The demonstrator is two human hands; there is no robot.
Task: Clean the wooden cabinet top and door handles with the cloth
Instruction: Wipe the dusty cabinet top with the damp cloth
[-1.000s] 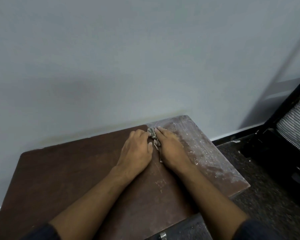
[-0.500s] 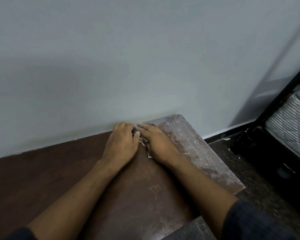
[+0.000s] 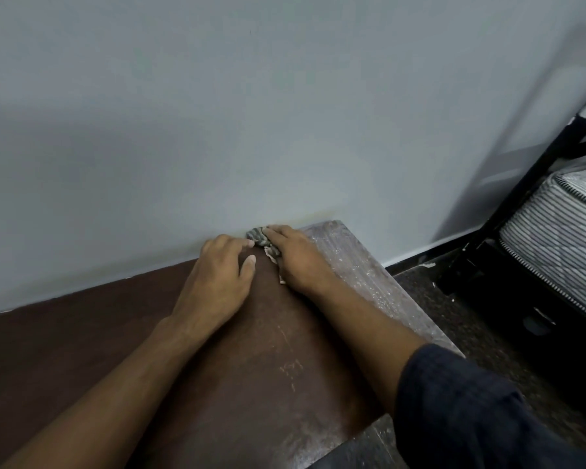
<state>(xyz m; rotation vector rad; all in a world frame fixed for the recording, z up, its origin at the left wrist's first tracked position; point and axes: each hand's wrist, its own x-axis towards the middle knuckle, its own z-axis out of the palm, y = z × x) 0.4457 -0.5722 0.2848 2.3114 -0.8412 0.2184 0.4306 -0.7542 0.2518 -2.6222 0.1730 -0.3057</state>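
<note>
The dark brown wooden cabinet top (image 3: 82,360) fills the lower left; its right strip (image 3: 359,275) is pale with dust. A small grey patterned cloth (image 3: 263,243) lies at the back edge against the wall. My right hand (image 3: 298,262) lies flat over the cloth with straight fingers, pressing it onto the wood. My left hand (image 3: 217,279) rests on the wood just left of it, fingers loosely bent, fingertips beside the cloth. Most of the cloth is hidden under my right hand. No door handles are in view.
A pale grey wall (image 3: 251,113) rises directly behind the cabinet. To the right, on the dark speckled floor (image 3: 487,333), stands a black metal bed frame (image 3: 535,170) with a striped mattress (image 3: 562,245).
Both hands slid with the cloth away from me to the cabinet's back edge by the wall. My left hand has drawn slightly apart from my right.
</note>
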